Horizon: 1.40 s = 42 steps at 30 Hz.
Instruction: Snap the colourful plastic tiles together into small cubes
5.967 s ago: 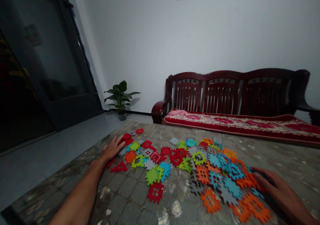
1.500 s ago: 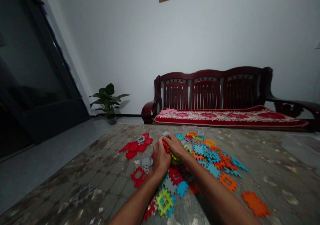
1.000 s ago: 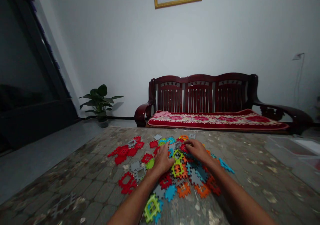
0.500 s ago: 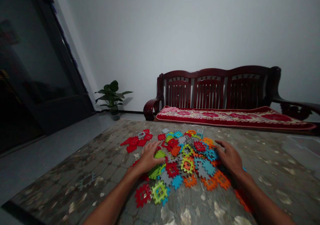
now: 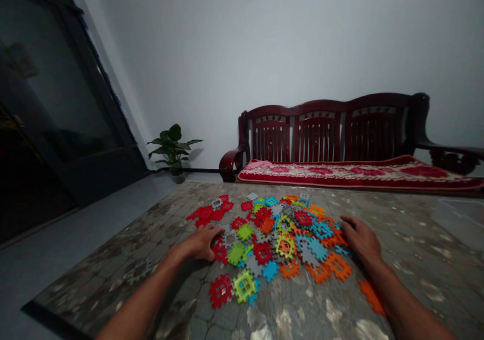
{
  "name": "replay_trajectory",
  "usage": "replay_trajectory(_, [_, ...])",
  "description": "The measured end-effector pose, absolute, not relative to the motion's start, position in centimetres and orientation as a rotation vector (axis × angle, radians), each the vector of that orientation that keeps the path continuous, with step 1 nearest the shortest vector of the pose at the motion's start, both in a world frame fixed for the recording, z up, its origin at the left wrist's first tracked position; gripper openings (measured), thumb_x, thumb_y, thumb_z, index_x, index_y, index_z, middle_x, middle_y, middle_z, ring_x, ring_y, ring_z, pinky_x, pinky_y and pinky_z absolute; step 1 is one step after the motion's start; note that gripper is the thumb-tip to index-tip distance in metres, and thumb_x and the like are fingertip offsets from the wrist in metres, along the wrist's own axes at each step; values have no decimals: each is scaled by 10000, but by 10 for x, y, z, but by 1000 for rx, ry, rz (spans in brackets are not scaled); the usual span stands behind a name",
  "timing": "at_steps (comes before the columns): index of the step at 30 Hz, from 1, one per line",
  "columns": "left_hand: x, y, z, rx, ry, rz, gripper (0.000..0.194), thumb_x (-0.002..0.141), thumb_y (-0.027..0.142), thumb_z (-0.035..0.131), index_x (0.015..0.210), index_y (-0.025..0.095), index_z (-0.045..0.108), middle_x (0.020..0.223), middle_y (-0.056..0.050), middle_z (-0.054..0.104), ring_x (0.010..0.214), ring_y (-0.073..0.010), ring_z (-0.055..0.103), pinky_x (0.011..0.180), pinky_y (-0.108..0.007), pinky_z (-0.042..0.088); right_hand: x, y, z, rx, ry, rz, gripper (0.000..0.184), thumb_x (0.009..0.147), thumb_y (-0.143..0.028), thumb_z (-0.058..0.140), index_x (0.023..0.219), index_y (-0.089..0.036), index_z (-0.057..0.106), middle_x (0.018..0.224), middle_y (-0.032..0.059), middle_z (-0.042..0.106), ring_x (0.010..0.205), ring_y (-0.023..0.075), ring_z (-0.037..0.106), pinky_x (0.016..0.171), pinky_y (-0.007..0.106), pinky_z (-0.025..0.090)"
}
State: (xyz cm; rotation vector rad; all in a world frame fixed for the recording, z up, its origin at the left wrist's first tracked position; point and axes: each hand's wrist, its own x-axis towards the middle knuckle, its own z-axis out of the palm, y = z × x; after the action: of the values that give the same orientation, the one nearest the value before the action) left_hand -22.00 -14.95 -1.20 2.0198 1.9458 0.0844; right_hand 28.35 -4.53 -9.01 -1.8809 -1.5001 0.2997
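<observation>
On the table lies a loose pile of flat, notched plastic interlocking tiles (image 5: 285, 246) in red, green, blue, orange and grey. My left hand (image 5: 202, 241) is at the pile's left edge, thumb and fingers apart, touching or just over a red tile (image 5: 220, 252) beside a grey frame tile (image 5: 230, 239). Behind it lies a separate cluster of red tiles (image 5: 206, 213). My right hand (image 5: 362, 241) rests at the pile's right side, fingers loosely curved, close to blue and orange tiles (image 5: 338, 267). Its palm side is hidden, and no tile shows in its grasp.
The patterned tabletop (image 5: 170, 279) carries a lone grey frame tile (image 5: 139, 270) at left and an orange tile (image 5: 371, 296) by my right forearm. A clear plastic box (image 5: 459, 221) sits at right. Beyond stand a wooden bench (image 5: 321, 110) and a potted plant (image 5: 173, 146).
My left hand has drawn left off the green tiles to the pile's left edge, uncovering grey and red tiles. My right hand has shifted slightly right, away from the pile. The view has tilted a little.
</observation>
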Motion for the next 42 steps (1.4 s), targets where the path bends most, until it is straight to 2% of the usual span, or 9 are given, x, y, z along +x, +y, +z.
replay_trajectory(8, [-213, -145, -12, 1959, 2028, 131, 706, 525, 175, 655, 1230, 206, 673, 1155, -68, 687, 1061, -265, 657, 895, -310, 530, 280, -49, -88, -1874, -1528, 267, 484, 866, -364, 436, 1141, -226, 809, 1122, 99, 793, 996, 272, 732, 779, 352, 556])
replay_trajectory(13, [-226, -137, -17, 1737, 1968, 377, 598, 515, 187, 623, 1113, 172, 656, 869, 0, 647, 841, -205, 625, 682, -265, 490, 280, -48, -88, -1908, -1519, 286, 458, 884, -367, 458, 1155, -248, 808, 1087, 75, 803, 965, 254, 732, 733, 319, 524])
replay_trajectory(16, [-234, -129, -19, 1606, 1947, 496, 555, 524, 239, 628, 1074, 170, 646, 776, 32, 595, 772, -189, 598, 649, -269, 476, 278, -49, -85, -1943, -1499, 320, 443, 894, -351, 471, 1176, -260, 800, 1077, 59, 803, 950, 234, 728, 731, 296, 510])
replay_trajectory(19, [-235, -127, -18, 1537, 1955, 524, 617, 513, 278, 668, 1119, 163, 646, 849, 3, 638, 856, -221, 628, 720, -301, 516, 276, -50, -82, -1973, -1488, 337, 436, 906, -340, 473, 1190, -265, 795, 1070, 53, 801, 943, 231, 722, 735, 293, 503])
replay_trajectory(24, [-226, -139, -15, 1657, 1838, 401, 870, 502, 325, 779, 1339, 170, 601, 1190, -99, 686, 1122, -298, 635, 930, -358, 527, 275, -53, -79, -1981, -1523, 343, 432, 921, -322, 468, 1203, -268, 791, 1095, 54, 797, 981, 238, 716, 741, 296, 492])
replay_trajectory(28, [-215, -145, -20, 1825, 1995, 272, 847, 470, 249, 790, 1302, 189, 641, 1247, -113, 669, 1191, -341, 613, 1005, -385, 489, 275, -53, -79, -1998, -1532, 352, 430, 932, -326, 463, 1210, -273, 786, 1122, 47, 794, 994, 235, 717, 737, 295, 486])
replay_trajectory(32, [-210, -142, -29, 1802, 2080, 306, 734, 518, 276, 777, 1230, 163, 643, 1119, -87, 683, 1059, -297, 650, 892, -344, 516, 276, -51, -82, -1999, -1535, 315, 433, 929, -326, 461, 1214, -280, 783, 1154, 40, 790, 1027, 235, 715, 743, 291, 491])
replay_trajectory(36, [-210, -138, -34, 1776, 2117, 387, 621, 481, 253, 799, 1075, 192, 629, 956, -16, 667, 923, -237, 644, 772, -287, 502, 276, -50, -83, -2013, -1548, 307, 437, 930, -310, 458, 1222, -280, 782, 1200, 45, 780, 1079, 247, 709, 771, 301, 502])
replay_trajectory(42, [-207, -132, -40, 1486, 2017, 610, 382, 515, 152, 650, 870, 222, 527, 611, 103, 551, 610, -143, 573, 563, -230, 404, 274, -52, -79, -2023, -1550, 311, 421, 939, -306, 465, 1209, -292, 787, 1212, 33, 779, 1099, 245, 708, 804, 300, 509])
